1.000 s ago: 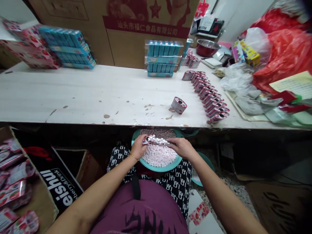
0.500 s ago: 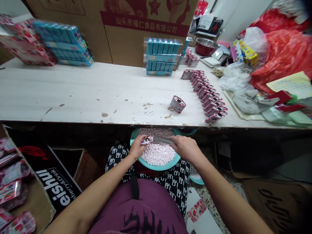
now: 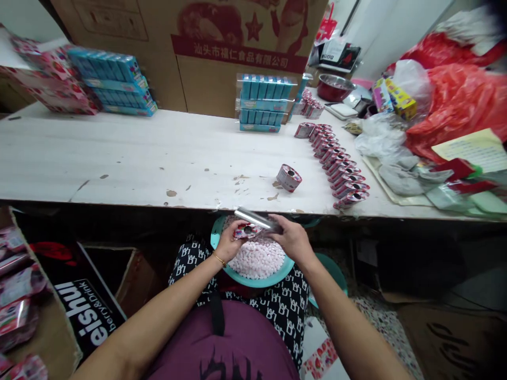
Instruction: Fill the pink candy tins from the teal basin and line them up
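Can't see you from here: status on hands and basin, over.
Left hand holding small printed container; right hand holding metal scoop; both over teal basin of white pellets; scoop hiding part of basin.

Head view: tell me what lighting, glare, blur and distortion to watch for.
Head view: even light on the white table, deep shadow beneath it; a bright glare streak and slight blur on the metal tool in the right hand; highlights on the red plastic bag; dark smudge in the top right corner; wide-lens stretching towards the edges.
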Demonstrator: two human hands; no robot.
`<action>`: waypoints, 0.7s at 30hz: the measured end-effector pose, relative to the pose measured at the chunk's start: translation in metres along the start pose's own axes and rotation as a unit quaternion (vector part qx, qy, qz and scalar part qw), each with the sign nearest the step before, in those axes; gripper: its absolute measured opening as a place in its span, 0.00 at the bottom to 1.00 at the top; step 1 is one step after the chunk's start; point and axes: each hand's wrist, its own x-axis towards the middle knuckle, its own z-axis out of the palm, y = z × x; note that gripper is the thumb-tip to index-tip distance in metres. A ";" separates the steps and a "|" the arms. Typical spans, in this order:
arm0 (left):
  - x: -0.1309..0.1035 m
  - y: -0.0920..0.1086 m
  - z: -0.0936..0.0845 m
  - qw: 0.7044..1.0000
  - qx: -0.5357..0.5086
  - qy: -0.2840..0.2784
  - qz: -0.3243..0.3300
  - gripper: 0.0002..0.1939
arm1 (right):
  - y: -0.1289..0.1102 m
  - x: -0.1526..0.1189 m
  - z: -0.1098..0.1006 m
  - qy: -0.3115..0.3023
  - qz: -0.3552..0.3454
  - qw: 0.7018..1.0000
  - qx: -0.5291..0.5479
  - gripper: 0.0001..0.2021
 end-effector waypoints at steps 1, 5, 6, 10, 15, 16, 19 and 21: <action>0.003 0.003 0.003 1.000 -0.009 -0.002 0.004 0.16 | -0.004 0.004 -0.001 -0.003 -0.010 1.000 -0.014 0.24; 0.016 0.023 0.008 0.999 -0.029 -0.007 0.026 0.16 | -0.011 0.019 -0.009 -0.002 -0.037 0.999 -0.028 0.23; 0.019 0.029 0.008 0.999 -0.026 -0.015 0.035 0.18 | -0.011 0.022 -0.011 0.003 -0.043 0.999 -0.023 0.21; 0.032 0.048 0.006 0.998 0.010 -0.048 0.034 0.19 | -0.013 0.031 -0.020 0.016 -0.084 0.995 -0.044 0.18; 0.064 0.070 0.019 0.995 -0.002 -0.065 0.073 0.22 | -0.014 0.050 -0.039 0.018 -0.125 0.983 -0.133 0.24; 0.071 0.075 0.021 0.996 -0.005 -0.043 0.074 0.28 | -0.011 0.058 -0.044 0.038 -0.112 0.982 -0.148 0.23; 0.081 0.092 0.012 0.999 -0.018 0.007 0.046 0.42 | 0.007 0.083 -0.050 0.092 -0.042 0.976 -0.195 0.20; 0.072 0.102 -0.018 0.999 -0.025 0.017 0.046 0.39 | 0.024 0.098 -0.049 0.103 -0.003 0.969 -0.223 0.19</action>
